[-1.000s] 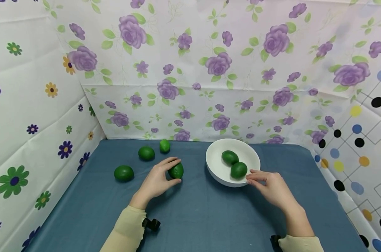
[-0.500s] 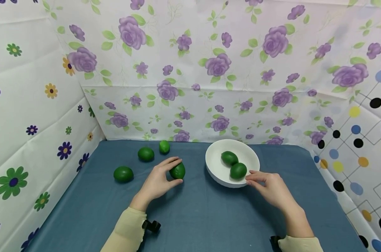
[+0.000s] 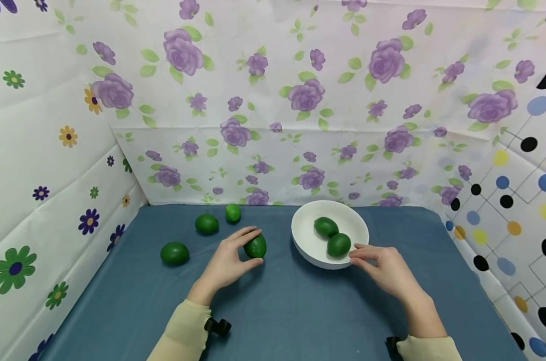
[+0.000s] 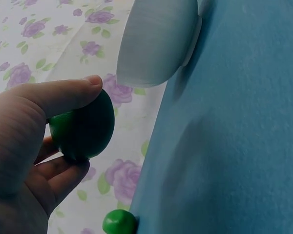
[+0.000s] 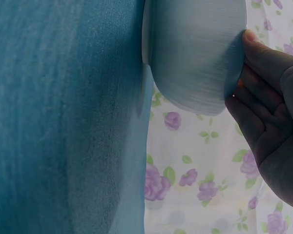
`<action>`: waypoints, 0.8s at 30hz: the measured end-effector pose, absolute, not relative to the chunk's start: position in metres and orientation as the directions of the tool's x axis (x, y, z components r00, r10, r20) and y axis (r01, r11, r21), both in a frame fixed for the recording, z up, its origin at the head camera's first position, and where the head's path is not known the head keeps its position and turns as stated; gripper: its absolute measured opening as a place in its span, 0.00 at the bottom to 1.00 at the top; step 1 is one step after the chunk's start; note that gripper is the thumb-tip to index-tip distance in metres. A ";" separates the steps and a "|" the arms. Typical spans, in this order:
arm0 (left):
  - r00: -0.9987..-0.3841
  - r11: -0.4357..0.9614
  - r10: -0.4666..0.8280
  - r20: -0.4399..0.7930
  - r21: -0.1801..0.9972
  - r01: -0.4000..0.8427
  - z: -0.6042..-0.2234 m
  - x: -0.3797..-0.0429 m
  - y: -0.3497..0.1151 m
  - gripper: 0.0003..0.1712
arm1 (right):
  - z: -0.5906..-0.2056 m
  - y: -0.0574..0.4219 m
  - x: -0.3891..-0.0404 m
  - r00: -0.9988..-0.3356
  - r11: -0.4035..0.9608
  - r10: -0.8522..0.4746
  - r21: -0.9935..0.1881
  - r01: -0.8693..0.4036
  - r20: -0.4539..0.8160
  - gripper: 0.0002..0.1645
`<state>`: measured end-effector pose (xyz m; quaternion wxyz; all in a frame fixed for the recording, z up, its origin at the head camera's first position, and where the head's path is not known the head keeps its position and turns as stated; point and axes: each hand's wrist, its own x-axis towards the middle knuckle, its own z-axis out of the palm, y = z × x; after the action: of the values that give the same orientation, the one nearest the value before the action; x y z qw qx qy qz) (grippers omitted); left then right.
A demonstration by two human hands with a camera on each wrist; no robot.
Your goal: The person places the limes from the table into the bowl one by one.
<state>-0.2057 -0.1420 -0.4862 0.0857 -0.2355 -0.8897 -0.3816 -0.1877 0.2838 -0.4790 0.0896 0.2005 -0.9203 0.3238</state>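
Note:
My left hand (image 3: 227, 258) grips a green lime (image 3: 256, 246) between thumb and fingers, left of the bowl. In the left wrist view this lime (image 4: 85, 127) is raised off the cloth, with the hand's shadow on the cloth. At the bowl's right front, my right hand (image 3: 387, 269) pinches the rim of the white bowl (image 3: 310, 253) between thumb and fingers. The right wrist view shows the thumb outside the bowl wall (image 5: 198, 63) and fingertips at the rim. Two limes lie in the bowl, one farther back (image 3: 326, 227) and a nearer lime (image 3: 339, 244).
Three more limes lie on the blue cloth (image 3: 291, 311) at the left: one lime (image 3: 175, 253) nearest, another lime (image 3: 207, 224) behind it, and a smaller lime (image 3: 233, 213) near the back edge. A flowered curtain (image 3: 273, 165) stands behind the table, with patterned sheets on both sides.
My left hand has shifted slightly to the right with the lime, toward the bowl. The right hand stays at the rim. The head view has tilted a little.

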 end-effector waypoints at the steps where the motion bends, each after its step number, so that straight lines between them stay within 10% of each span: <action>1: -0.872 0.592 0.349 0.342 0.641 0.488 -0.486 -0.206 -0.141 0.42 | -0.479 0.283 -0.188 -0.903 0.708 -0.314 -0.562 -0.429 0.293 0.10; 24: -0.809 0.437 0.408 0.423 0.688 0.580 -0.468 -0.213 -0.086 0.42 | -0.476 0.281 -0.187 -0.915 0.713 -0.304 -0.573 -0.404 0.266 0.10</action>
<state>-0.2130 -0.0861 -0.4685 0.0970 -0.2933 -0.8422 -0.4420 -0.1870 0.2815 -0.4763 0.0764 0.1920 -0.9224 0.3264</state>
